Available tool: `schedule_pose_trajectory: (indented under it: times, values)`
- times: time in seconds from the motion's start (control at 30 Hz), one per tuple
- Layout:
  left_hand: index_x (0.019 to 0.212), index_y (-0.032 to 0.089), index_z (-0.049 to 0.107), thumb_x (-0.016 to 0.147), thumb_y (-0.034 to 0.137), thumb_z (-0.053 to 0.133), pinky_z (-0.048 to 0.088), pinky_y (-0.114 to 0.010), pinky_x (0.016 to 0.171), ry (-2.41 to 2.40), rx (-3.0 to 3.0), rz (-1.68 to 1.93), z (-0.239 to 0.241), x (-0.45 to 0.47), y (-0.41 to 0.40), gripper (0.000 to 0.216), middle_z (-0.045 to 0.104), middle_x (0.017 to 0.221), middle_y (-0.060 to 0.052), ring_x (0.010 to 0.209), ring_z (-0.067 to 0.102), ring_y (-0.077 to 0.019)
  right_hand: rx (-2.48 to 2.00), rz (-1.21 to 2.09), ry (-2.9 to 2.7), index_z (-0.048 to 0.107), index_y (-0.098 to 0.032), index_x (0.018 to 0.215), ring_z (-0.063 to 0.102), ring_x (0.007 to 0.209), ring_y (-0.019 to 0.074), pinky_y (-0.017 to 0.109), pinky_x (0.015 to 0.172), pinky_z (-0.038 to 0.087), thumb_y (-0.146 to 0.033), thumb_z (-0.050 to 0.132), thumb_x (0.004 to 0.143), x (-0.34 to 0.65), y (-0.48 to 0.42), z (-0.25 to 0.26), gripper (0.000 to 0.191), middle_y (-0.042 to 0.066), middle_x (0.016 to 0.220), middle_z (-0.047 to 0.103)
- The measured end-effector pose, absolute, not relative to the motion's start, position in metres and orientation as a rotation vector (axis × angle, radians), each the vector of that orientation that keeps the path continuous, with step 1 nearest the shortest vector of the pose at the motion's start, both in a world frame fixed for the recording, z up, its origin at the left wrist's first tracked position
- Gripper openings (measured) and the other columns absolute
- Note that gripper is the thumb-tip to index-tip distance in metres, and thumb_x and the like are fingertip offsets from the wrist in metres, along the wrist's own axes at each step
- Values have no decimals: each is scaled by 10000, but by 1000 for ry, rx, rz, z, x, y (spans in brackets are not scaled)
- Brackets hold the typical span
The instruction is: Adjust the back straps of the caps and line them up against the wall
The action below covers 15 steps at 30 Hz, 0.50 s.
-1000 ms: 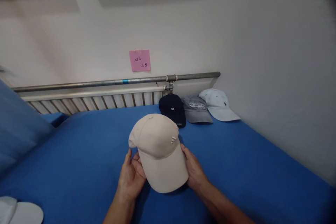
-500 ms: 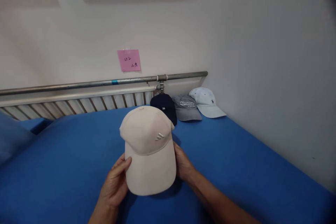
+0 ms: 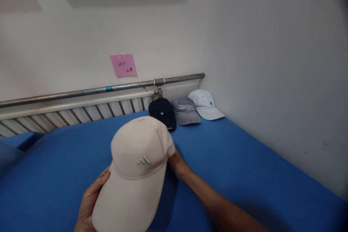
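Note:
A cream baseball cap (image 3: 136, 152) with a small striped logo is held up between both hands, its brim angled down to the lower left. My left hand (image 3: 91, 197) grips the brim's left edge, its fingers partly hidden beneath. At the cap's rear right side, my right hand (image 3: 178, 165) is closed on it, with the fingertips hidden behind the crown. Just beyond, a navy cap (image 3: 163, 114), a grey cap (image 3: 187, 112) with lettering and a white cap (image 3: 206, 105) sit in a row.
A blue cover (image 3: 217, 159) spreads under the hands and the caps. Along the wall run a metal pipe (image 3: 81, 92) and a white radiator (image 3: 100, 110). A pink paper note (image 3: 123, 65) is stuck above them. The grey wall (image 3: 272, 79) borders the right side.
The cream cap has turned, its brim swinging to the lower left and coming closer. Both hands have moved left and stay on it. The whole view has shifted slightly.

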<state>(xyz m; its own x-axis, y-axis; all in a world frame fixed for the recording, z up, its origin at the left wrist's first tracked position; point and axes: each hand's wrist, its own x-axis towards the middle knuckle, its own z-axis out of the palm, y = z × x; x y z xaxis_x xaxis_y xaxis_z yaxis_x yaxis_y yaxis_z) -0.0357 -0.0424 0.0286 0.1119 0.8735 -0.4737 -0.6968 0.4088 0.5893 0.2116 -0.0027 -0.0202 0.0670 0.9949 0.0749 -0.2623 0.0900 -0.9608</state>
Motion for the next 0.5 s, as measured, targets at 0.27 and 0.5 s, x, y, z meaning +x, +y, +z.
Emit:
schedule_pose_trajectory:
  times: [0.27,0.5]
  values:
    - [1301,200,543,852,66,456,613,-308,729,770,173,1410,22,-45,8,477,770,865,-77,760,737,-225,-1135,1110,-1324,647,-223,852,533,711,128,250,662,422,-143,542,743,201,-10,-17,172,-11,780,592]
    - [1449,158,340,907,37,414,601,-218,637,849,310,1466,33,-17,88,560,759,769,-49,687,727,-171,-1203,1011,-1541,636,-205,802,485,635,103,228,618,388,-87,514,748,202,-13,-14,179,-14,772,567]
